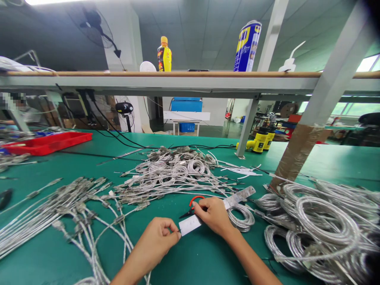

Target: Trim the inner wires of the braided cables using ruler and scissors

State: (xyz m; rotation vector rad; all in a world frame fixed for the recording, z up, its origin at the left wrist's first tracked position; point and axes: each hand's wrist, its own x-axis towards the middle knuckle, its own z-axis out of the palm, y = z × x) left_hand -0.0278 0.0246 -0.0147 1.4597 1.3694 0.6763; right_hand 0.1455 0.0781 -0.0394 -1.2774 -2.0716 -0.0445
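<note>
- A long flat strip [190,225], white at the near end and silvery toward the far end, slants up to the right above the desk [190,257]
- The left hand [154,242] pinches the strip's near end; the right hand [212,217] grips it further along
- Small scissors [194,198] with a red loop handle and dark pointed blades sit at the right hand, blades aimed left, just over the strip
- A small coil of clear-sheathed cable [242,217] lies on the desk just beside the right hand

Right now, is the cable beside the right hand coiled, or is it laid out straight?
Coiled. The cable lies in round, stacked loops on the green mat, just to the right of the right hand.
</note>
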